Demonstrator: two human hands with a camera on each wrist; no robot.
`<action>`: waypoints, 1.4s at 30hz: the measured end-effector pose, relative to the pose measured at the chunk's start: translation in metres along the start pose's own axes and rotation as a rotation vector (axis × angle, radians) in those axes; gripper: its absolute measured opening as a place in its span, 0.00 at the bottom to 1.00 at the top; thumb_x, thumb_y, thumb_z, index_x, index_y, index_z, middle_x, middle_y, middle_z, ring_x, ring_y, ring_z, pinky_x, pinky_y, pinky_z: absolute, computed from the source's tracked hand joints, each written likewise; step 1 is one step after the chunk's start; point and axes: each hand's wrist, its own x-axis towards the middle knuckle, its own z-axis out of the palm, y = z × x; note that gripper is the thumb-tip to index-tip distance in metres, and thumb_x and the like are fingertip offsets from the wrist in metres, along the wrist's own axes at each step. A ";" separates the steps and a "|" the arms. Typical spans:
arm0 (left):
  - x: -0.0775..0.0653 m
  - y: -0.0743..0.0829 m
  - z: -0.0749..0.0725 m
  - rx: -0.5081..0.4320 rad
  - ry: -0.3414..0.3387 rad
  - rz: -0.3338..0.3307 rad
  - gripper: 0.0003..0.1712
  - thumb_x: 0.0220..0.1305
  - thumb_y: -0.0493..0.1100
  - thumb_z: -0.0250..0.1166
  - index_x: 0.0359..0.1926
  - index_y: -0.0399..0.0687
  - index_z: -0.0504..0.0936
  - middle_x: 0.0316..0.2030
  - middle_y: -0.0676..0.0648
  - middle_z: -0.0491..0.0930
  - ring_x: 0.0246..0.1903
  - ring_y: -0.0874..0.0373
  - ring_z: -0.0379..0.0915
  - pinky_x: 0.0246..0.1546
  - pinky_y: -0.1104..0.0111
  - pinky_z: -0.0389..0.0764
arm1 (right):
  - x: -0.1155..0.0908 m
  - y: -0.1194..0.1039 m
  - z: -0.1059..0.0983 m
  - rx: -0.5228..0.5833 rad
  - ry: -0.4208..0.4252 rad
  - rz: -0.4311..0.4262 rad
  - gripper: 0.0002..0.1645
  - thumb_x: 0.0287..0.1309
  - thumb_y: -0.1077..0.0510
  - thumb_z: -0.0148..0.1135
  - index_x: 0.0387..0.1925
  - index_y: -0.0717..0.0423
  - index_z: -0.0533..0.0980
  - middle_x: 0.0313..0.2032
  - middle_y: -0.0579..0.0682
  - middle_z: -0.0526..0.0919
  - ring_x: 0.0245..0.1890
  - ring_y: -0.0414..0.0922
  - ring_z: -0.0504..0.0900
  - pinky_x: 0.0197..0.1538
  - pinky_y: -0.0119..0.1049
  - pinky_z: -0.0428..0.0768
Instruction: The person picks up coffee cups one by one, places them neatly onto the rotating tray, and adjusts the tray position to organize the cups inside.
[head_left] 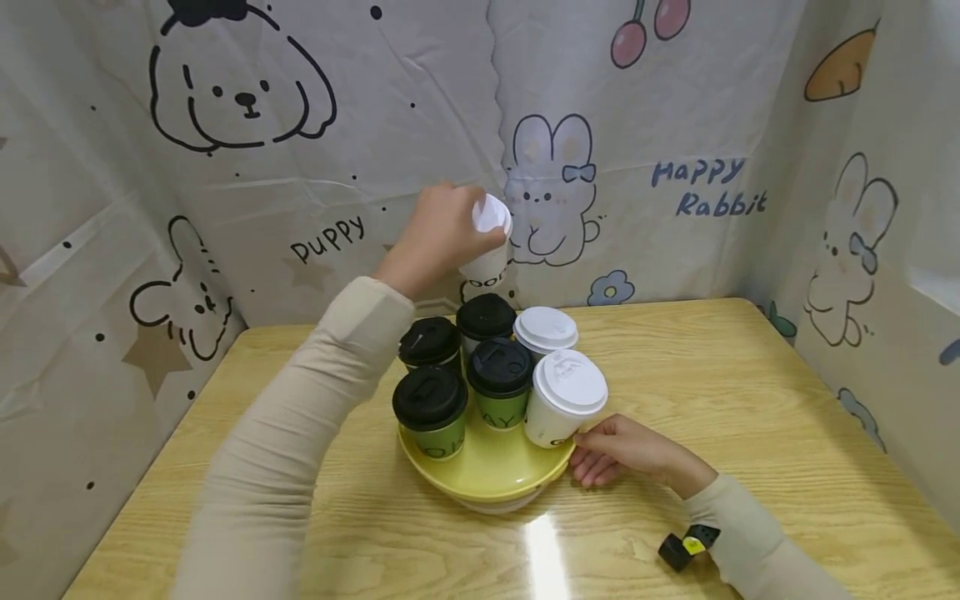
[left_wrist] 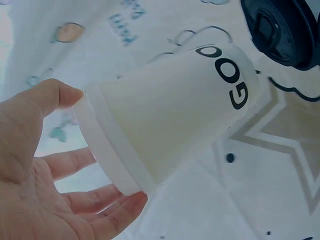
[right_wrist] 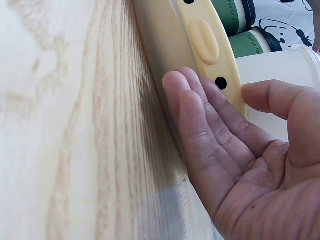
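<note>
My left hand point(head_left: 446, 229) holds a white paper cup point(left_wrist: 175, 110) by its white lid, up above the back of the cup group. Black "GOO" lettering shows near the cup's base in the left wrist view. My right hand point(head_left: 626, 454) grips the right front rim of a round yellow tray point(head_left: 487, 475), thumb at the top edge and fingers against the side. On the tray stand green cups with black lids, such as the front left cup point(head_left: 431, 412), and a white cup point(head_left: 562, 400) with a white lid beside my right thumb.
Behind these stand another white lid point(head_left: 546, 329) and a black lid point(head_left: 486, 317) on their cups. The tray sits on a wood-grain table point(head_left: 705, 375). A printed cloth point(head_left: 420, 92) hangs close behind the table and along both sides.
</note>
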 end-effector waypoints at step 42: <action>-0.186 0.011 0.023 -0.168 0.172 0.424 0.28 0.48 0.56 0.73 0.48 0.47 0.83 0.49 0.41 0.79 0.45 0.47 0.74 0.40 0.59 0.81 | -0.001 0.000 0.000 -0.028 0.009 0.012 0.25 0.70 0.54 0.48 0.41 0.78 0.76 0.32 0.59 0.85 0.31 0.45 0.86 0.36 0.37 0.84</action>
